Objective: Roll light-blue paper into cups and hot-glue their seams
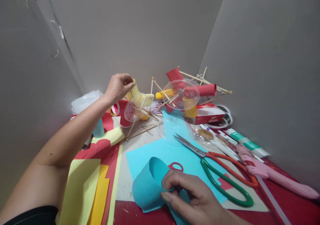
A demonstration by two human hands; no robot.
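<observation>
My right hand [193, 196] pinches the rim of a blue paper tube [147, 188] between thumb and fingers, at the near edge of the work surface. The tube is tilted, with its round opening facing up and toward that hand. Farther away, my left hand [121, 85] is stretched out, its fingertips closed on the top edge of a pale yellow paper tube [135, 91]. That tube leans among clear plastic discs and thin wooden sticks [142, 110]. Below the blue tube lies a blue sheet [142, 155], partly covered by large scissors [200, 150] with one orange and one green handle.
Red paper tubes [206, 90] and a stick frame [153, 82] stand at the back. On the right lie a pink glue gun [280, 178], a green-and-white tube [247, 143] and a red-and-white box [210, 115]. Yellow paper sheets [78, 188] lie on the left. Grey panels [140, 28] enclose the table.
</observation>
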